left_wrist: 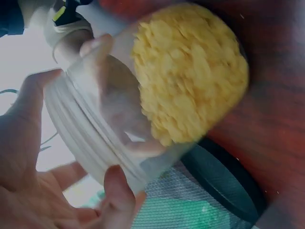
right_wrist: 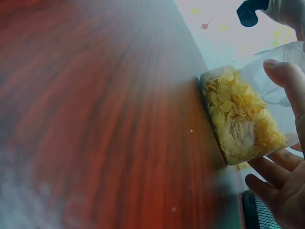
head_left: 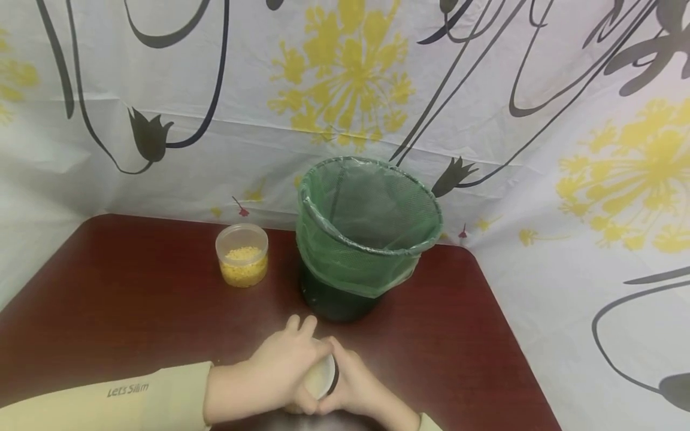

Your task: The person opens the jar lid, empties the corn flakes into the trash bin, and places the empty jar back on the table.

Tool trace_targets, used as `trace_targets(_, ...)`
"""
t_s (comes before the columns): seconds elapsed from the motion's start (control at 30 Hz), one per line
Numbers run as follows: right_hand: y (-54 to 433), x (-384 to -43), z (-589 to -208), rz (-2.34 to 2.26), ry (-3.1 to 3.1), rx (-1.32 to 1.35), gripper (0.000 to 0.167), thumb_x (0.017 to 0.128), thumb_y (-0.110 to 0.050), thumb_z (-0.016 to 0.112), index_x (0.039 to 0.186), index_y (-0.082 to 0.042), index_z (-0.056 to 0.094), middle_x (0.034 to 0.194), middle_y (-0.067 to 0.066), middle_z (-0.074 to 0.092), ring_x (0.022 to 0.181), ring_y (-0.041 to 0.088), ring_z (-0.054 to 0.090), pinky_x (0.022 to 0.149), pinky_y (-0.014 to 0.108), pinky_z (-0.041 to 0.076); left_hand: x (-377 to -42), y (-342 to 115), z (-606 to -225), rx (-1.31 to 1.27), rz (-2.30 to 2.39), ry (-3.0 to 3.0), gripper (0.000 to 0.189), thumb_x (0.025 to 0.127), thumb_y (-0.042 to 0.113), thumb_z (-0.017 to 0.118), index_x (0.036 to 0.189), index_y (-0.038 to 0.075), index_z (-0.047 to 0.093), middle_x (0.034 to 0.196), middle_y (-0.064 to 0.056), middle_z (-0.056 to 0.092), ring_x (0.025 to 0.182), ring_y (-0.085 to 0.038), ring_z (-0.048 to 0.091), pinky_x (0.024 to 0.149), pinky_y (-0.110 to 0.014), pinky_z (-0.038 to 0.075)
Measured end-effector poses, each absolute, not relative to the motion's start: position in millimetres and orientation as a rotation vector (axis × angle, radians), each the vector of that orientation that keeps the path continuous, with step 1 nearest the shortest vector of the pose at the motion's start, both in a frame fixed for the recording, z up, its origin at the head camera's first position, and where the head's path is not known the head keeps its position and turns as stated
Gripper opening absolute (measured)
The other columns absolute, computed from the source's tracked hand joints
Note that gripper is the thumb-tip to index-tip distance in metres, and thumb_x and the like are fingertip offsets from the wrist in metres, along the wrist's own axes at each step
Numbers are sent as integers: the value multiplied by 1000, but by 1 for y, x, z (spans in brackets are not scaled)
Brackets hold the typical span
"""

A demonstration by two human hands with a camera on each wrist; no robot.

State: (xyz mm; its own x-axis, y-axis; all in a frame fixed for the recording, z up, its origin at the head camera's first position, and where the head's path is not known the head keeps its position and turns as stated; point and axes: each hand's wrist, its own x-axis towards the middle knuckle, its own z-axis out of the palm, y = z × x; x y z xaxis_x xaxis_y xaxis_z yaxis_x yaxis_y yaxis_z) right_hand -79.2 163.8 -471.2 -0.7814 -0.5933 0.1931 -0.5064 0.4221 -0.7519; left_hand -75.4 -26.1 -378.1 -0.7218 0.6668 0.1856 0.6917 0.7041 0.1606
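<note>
Both hands hold a clear plastic jar (left_wrist: 190,76) near the table's front edge. Yellow flakes (right_wrist: 236,119) fill its lower part. My left hand (head_left: 286,365) curls its fingers and thumb round the top end, over the whitish lid (head_left: 325,378). On the opposite side, my right hand (head_left: 353,380) grips the jar, its thumb (right_wrist: 286,78) and fingers spread round the wall. The fingertips of the two hands meet near the lid in the head view. Most of the jar's body is hidden there by the left hand.
A dark bin (head_left: 339,302) with a green mesh liner (head_left: 350,263) stands just beyond the hands. Left of it is a clear tub (head_left: 242,257) holding yellow bits. The dark red table (head_left: 135,299) meets patterned white sheeting (head_left: 188,149) behind and at the sides.
</note>
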Motion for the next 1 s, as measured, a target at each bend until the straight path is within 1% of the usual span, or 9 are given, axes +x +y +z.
trace_targets(0.2,165,-76,-471,-1303,2521,-943,77,66,-36,87,128,-27,42,112,-8,61,99,9,59,81,29,50,-63,-20,-382,-942,-394,-2811,69,47,55,82,97,11,66,91,-14,44,78,-29,43,43,-27,43)
trace_targets(0.33,166,-73,-471,-1313,2495,-934,78,66,-36,87,129,-27,43,112,-8,61,97,8,59,80,28,50,-56,-18,-382,-899,-414,-2799,71,47,55,81,100,9,68,93,-16,44,79,-31,43,41,-28,43)
trace_targets(0.6,169,-71,-472,-1324,2507,-932,77,66,-40,87,127,-26,43,108,-8,61,92,7,59,75,26,51,-52,-14,-383,-793,-404,-2807,79,41,56,82,103,8,68,96,-19,44,80,-32,45,40,-29,45)
trace_targets(0.73,169,-72,-473,-1331,2501,-950,78,66,-41,87,129,-25,43,112,-7,61,94,9,60,75,27,51,-50,-11,-384,-733,-375,-2797,84,38,57,84,104,8,68,95,-19,44,78,-32,45,39,-28,45)
trace_targets(0.87,169,-73,-472,-1317,2503,-955,81,65,-41,87,131,-27,42,116,-7,60,97,10,59,77,29,50,-49,-12,-384,-735,-379,-2791,84,39,58,84,105,8,67,94,-18,44,76,-31,46,39,-28,45)
trace_targets(1.0,167,-71,-471,-1310,2501,-927,84,64,-41,88,132,-28,41,115,-8,59,98,9,58,79,29,50,-55,-18,-381,-847,-441,-2872,81,42,54,86,105,8,64,95,-14,44,78,-29,46,45,-30,46)
